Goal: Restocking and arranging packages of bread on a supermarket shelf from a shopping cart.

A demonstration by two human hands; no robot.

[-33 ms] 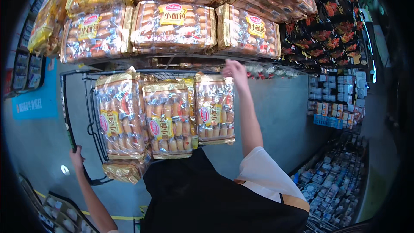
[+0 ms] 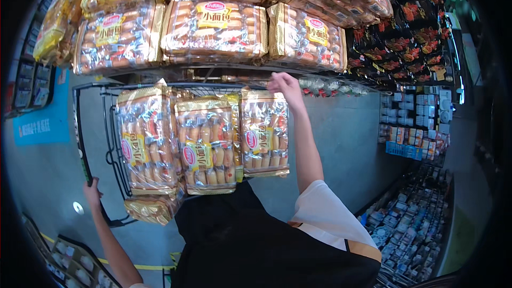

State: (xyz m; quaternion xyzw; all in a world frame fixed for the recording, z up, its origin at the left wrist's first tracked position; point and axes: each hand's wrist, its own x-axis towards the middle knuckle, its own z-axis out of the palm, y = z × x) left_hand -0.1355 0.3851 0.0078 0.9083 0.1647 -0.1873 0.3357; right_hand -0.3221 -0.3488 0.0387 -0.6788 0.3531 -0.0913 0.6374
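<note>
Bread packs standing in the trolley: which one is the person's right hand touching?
The rightmost pack; the right hand grips its top edge, while the other two stand untouched to its left.

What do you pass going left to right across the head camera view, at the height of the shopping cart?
Left hand on the cart handle → left bread pack → middle bread pack → right bread pack → right hand at the cart's far rim → shelves of small boxes.

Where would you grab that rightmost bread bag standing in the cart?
Probably by its crimped top edge, from above. The rightmost bread bag stands upright in the cart, its top seal free under the right hand, while a neighbouring bag crowds its left side.
</note>
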